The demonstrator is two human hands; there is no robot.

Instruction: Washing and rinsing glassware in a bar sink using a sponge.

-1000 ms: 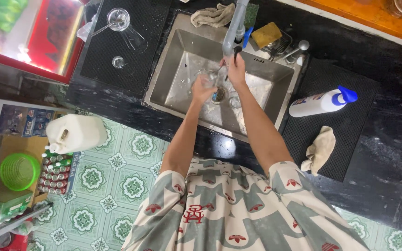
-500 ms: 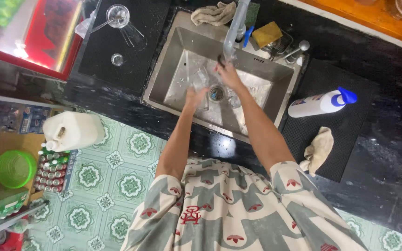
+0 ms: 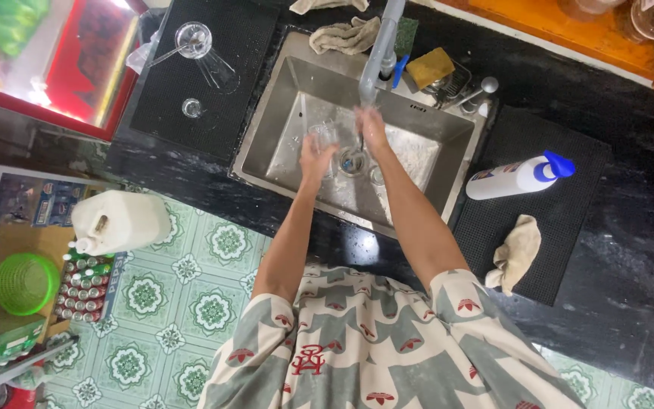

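From the head view, the left hand (image 3: 316, 155) wraps its fingers around a clear drinking glass (image 3: 324, 136) held over the steel sink (image 3: 281, 140), just left of the drain. The right hand (image 3: 372, 127) hovers under the grey tap (image 3: 378, 53), fingers loosely spread and holding nothing. A yellow sponge (image 3: 430, 67) and a white spray bottle (image 3: 516, 176) lie on the black counter to the right

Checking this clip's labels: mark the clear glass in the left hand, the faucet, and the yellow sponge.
clear glass (image 3: 322, 136), head view, on its side wall.
faucet (image 3: 378, 54), head view, midway along the grey spout.
yellow sponge (image 3: 430, 68), head view, its top face.
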